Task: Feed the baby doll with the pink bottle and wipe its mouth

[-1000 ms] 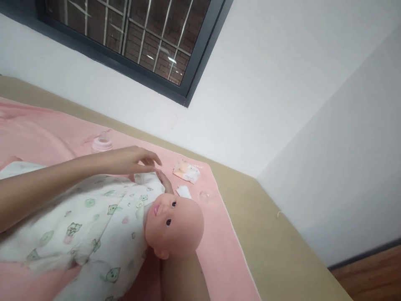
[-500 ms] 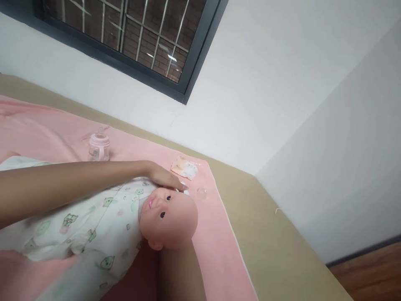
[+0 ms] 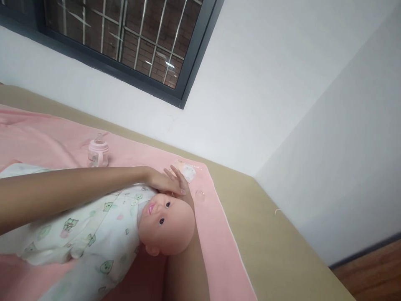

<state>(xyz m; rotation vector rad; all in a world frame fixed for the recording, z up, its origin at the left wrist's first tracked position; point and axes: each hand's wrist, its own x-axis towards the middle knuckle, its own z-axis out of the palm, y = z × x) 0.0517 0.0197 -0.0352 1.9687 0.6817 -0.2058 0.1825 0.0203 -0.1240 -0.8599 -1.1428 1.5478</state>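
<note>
Blanket (image 3: 219, 251): pink, spread over the tan surface (image 3: 282, 251).
Doll (image 3: 125, 225): lies mid-blanket, head toward its far corner.
Left hand (image 3: 164, 182): fingers loose, resting at doll's head.
Right hand (image 3: 184, 196): under the head; grip hidden.
Bottle (image 3: 98, 153): upright near blanket's far edge; contents unclear.

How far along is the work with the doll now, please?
Done: the doll lies dressed in its printed suit on the pink towel. In hand: the left hand touches beside its head, and the right forearm lies under the head. Left untouched: the bottle and the small packet.
</note>
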